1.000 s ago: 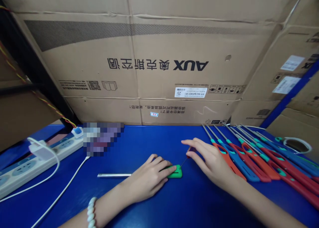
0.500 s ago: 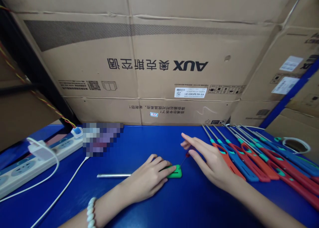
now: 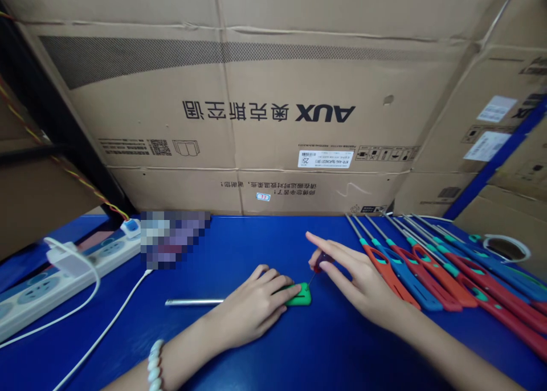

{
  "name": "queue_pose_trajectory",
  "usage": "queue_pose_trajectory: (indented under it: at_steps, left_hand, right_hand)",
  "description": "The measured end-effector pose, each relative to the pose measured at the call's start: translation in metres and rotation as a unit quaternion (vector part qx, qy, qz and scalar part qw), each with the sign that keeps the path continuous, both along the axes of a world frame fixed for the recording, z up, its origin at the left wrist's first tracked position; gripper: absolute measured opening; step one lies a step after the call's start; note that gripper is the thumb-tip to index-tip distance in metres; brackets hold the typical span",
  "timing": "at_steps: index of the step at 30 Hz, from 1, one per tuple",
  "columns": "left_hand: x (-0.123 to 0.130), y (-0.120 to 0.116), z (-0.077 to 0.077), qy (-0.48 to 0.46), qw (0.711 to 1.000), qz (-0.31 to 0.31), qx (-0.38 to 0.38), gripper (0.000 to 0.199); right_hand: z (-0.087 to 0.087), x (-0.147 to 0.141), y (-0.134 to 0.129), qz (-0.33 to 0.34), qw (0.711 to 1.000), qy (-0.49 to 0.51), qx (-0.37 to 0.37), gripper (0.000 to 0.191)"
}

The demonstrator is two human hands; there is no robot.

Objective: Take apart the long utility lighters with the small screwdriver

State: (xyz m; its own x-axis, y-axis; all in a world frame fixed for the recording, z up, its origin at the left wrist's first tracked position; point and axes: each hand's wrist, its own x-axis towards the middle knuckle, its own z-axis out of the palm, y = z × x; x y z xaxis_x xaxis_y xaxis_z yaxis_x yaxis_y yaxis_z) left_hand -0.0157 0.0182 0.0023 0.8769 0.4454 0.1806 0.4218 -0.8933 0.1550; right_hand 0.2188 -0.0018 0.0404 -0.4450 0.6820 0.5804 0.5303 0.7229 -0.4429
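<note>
Under my left hand (image 3: 262,300) lies a green-handled gas lighter (image 3: 302,295) with a long metal barrel pointing left; my fingers wrap over its middle and hide most of the handle. A small screwdriver (image 3: 323,260) with a dark red handle is pinched in my right hand (image 3: 348,265), index finger stretched out above it. Its thin shaft slants down to the right end of the green handle, and its tip meets the handle there. A bead bracelet circles my left wrist.
Several red, orange and blue lighters (image 3: 427,274) lie in a row at the right. A white power strip (image 3: 55,285) with cables runs along the left. Tall cardboard (image 3: 265,66) stands behind the blue table (image 3: 256,357). A blurred purple item (image 3: 183,237) rests beside the strip.
The fingers of my right hand have shifted around the screwdriver, and more of its dark handle shows. My left hand stays on the green lighter.
</note>
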Motion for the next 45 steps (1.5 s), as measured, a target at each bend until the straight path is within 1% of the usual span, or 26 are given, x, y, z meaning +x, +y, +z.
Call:
queue_pose_trajectory:
  at_steps: [3,4,6,8,10,12,14,16,17,20,23,25,27,30,32,35,37,39,42,45]
  left_hand:
    - [-0.001,0.000,0.000,0.001,1.000,0.001,0.002,0.037]
    - [-0.001,0.000,-0.001,0.000,1.000,0.000,0.003,0.037]
    - [-0.001,0.000,-0.001,-0.002,1.000,-0.001,0.005,0.037]
    - [-0.001,0.001,-0.001,-0.005,1.000,-0.002,0.007,0.037]
    - [-0.001,0.001,-0.001,-0.008,1.000,-0.004,0.008,0.037]
    - [-0.001,0.001,-0.001,-0.010,1.000,-0.004,0.010,0.036]
    - [-0.001,0.001,-0.001,-0.010,1.000,-0.004,0.009,0.037]
    - [-0.001,0.000,-0.001,-0.007,1.000,-0.001,0.006,0.037]
    - [-0.001,0.000,-0.001,-0.006,1.000,0.000,0.006,0.037]
    - [-0.001,0.000,-0.002,-0.008,1.000,-0.001,0.009,0.037]
    - [-0.001,0.001,-0.003,-0.012,1.000,-0.003,0.014,0.037]
    - [-0.001,0.001,-0.003,-0.013,1.000,-0.005,0.014,0.037]
    - [-0.001,0.001,-0.003,-0.018,1.000,-0.005,0.017,0.037]
    - [-0.001,0.001,-0.003,-0.028,0.999,-0.005,0.024,0.037]
    - [-0.001,0.001,-0.002,-0.028,0.999,-0.005,0.024,0.038]
    - [-0.001,0.001,-0.002,-0.018,1.000,-0.003,0.018,0.037]
    - [-0.001,0.001,-0.001,-0.015,1.000,-0.003,0.017,0.037]
    - [-0.001,0.001,-0.001,-0.016,1.000,-0.004,0.016,0.037]
    - [-0.001,0.000,-0.001,-0.015,1.000,-0.004,0.015,0.038]
    - [-0.001,0.001,-0.002,-0.021,1.000,-0.005,0.017,0.039]
  right_hand:
    - [-0.005,0.000,0.002,-0.041,0.997,-0.021,0.067,0.024]
    - [-0.007,0.000,0.002,-0.053,0.994,-0.022,0.089,0.020]
    - [-0.010,-0.001,0.003,-0.059,0.993,-0.020,0.101,0.023]
    - [-0.010,-0.002,0.001,-0.041,0.996,-0.010,0.074,0.034]
    - [-0.008,-0.003,0.000,-0.010,1.000,0.008,0.026,0.041]
    - [-0.007,-0.003,0.000,0.008,1.000,0.025,-0.010,0.039]
    - [-0.008,-0.002,0.002,0.003,1.000,0.026,-0.016,0.030]
    - [-0.011,-0.002,0.004,-0.012,1.000,0.010,0.004,0.023]
    - [-0.013,-0.002,0.004,-0.021,1.000,0.001,0.015,0.022]
    - [-0.015,-0.003,0.004,-0.032,0.999,-0.017,0.020,0.033]
    - [-0.013,-0.005,0.002,0.000,1.000,-0.002,-0.025,0.047]
    - [-0.014,-0.005,0.002,0.019,0.998,0.021,-0.060,0.048]
    - [-0.017,-0.004,0.004,0.019,0.997,0.042,-0.068,0.044]
    - [-0.024,-0.004,0.006,0.004,0.998,0.054,-0.019,0.031]
    - [-0.026,-0.004,0.006,0.004,0.999,0.048,0.025,0.028]
    - [-0.024,-0.005,0.004,0.012,0.998,0.036,0.052,0.040]
    - [-0.021,-0.006,0.002,0.020,0.998,0.044,0.042,0.048]
    - [-0.019,-0.007,0.001,0.025,0.997,0.060,0.037,0.049]
    - [-0.020,-0.007,0.002,0.007,0.994,0.083,0.066,0.042]
    - [-0.020,-0.007,0.002,-0.015,0.989,0.085,0.121,0.029]
